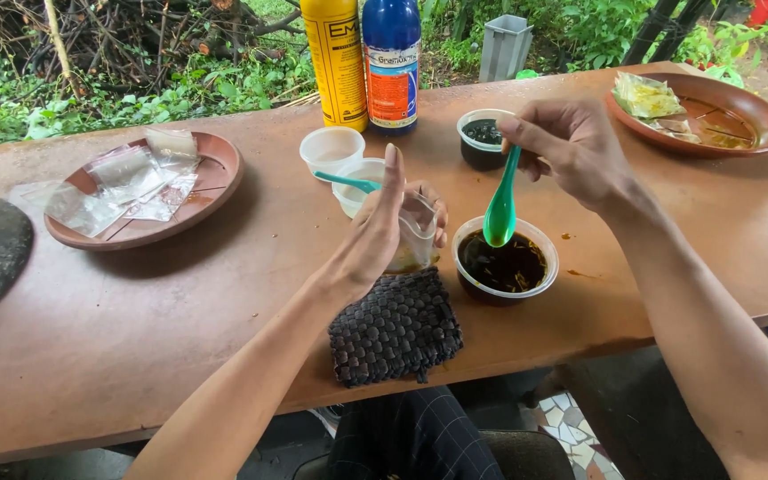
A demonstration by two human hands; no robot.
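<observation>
Overhead, right hand (571, 147) dips glossy green spoon (500, 213).

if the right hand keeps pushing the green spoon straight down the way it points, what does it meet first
The right hand holds the green spoon bowl-down right over the clear cup of dark liquid. Going straight down, the spoon would likely meet that liquid first, though the gap above the surface is hard to judge.

Green spoon (500, 213) hangs bowl-down over dark liquid cup (505, 261); clear bag (417, 233) upright.

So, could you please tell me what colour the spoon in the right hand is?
Green; the spoon in the right hand shows clearly in the head view.
</observation>
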